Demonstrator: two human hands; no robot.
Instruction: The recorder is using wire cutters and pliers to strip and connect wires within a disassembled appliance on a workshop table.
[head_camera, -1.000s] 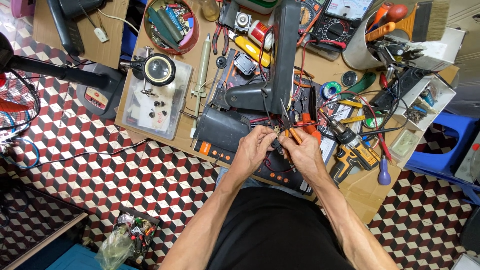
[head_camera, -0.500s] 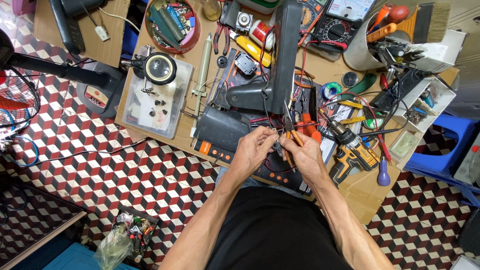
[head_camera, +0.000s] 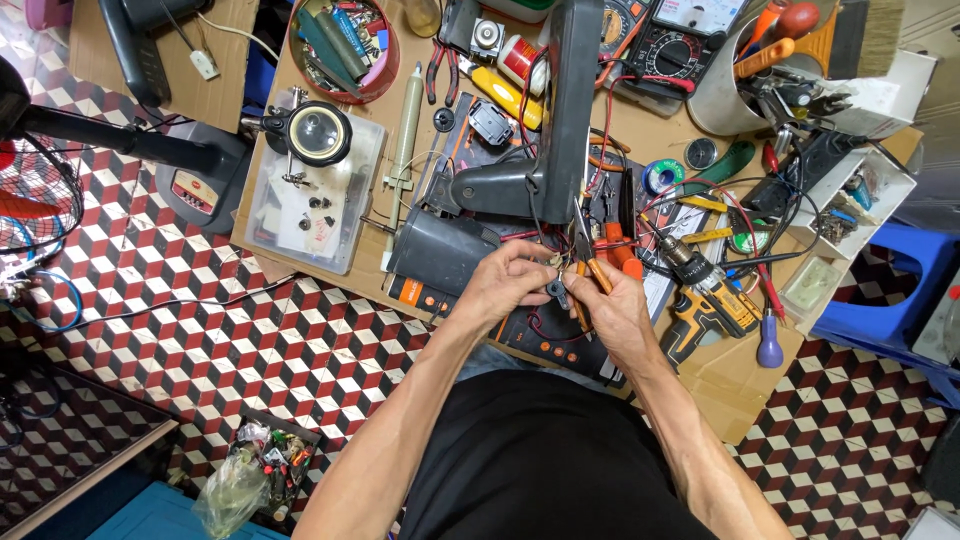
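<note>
Over the near edge of a cluttered wooden workbench, my left hand pinches a small dark part with red and black wires running from it. My right hand is closed on orange-handled pliers, whose jaws point up toward the wires. Both hands meet just in front of a dark grey appliance housing and a tall black upright part. A black-and-orange flat case lies under the hands.
A yellow cordless drill lies right of my hands. A magnifier stand on a clear box, multimeters, a red round tin of tools and a white cup of screwdrivers crowd the bench. A blue stool stands right, a fan left.
Both hands have stayed at the same spot with small shifts; the left fingers have closed more tightly on the wired part and the pliers have tilted slightly.
</note>
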